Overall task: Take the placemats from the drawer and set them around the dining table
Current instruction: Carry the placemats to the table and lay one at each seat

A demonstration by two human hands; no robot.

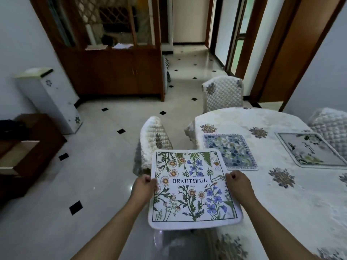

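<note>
I hold a white placemat (193, 190) printed with flowers and the word BEAUTIFUL flat in the air, just left of the dining table (281, 199). My left hand (144, 186) grips its left edge and my right hand (239, 184) grips its right edge. Two more placemats lie on the white flowered tablecloth: a blue floral one (230, 151) near the table's left edge and a pale one with flowers (309, 149) farther right. The open drawer (16, 156) of a dark wood cabinet shows at the far left.
A quilted chair (154, 141) stands just beyond the held mat at the table's left side. Another chair (222, 92) is at the far end and a third (330, 126) at the right. A white floor unit (50, 98) and a wooden cabinet (112, 72) stand across the tiled floor.
</note>
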